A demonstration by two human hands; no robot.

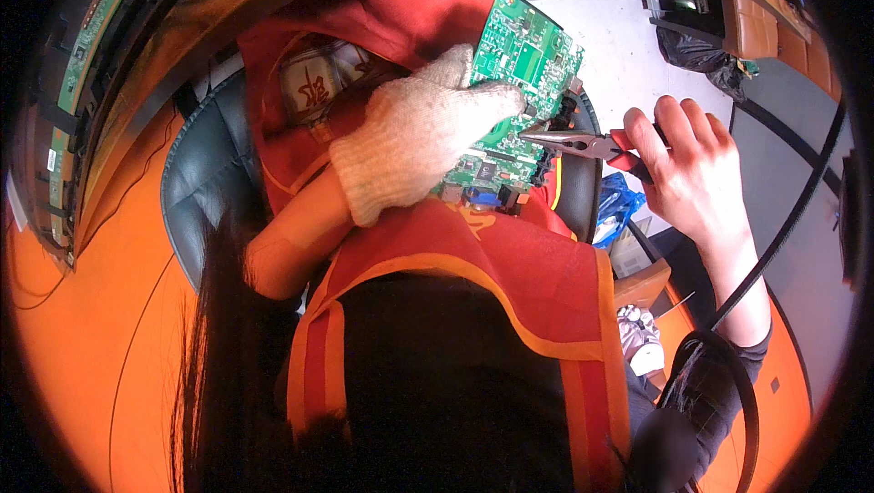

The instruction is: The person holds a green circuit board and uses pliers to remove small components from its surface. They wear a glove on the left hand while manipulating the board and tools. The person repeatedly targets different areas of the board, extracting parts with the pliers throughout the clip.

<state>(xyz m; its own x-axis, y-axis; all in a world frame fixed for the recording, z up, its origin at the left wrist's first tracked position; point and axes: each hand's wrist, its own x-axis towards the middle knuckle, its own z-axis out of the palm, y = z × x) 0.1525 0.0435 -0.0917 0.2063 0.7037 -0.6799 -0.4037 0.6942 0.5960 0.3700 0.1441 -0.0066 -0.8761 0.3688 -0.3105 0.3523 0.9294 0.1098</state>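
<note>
A green circuit board [526,49] is tilted over my lap, crowded with small parts and with black connectors along its right edge. My left hand [414,129], in a cream knitted glove, grips the board by its left side, thumb across its face; the fingers behind it are hidden. In my bare right hand [685,161] is a pair of needle-nose pliers [583,142] with red and black handles. Their pointed jaws lie over the board's middle, just beyond my left thumb. I cannot tell whether the tips pinch a part. Near the board's lower edge shows a blue connector [481,197].
A red apron [537,261] with orange edging covers my lap. Under me is a dark chair [205,174]. A wooden table edge [191,47] curves across the upper left. A black cable [801,202] hangs at the right, past a blue plastic bag [617,206] and a black bag [696,56].
</note>
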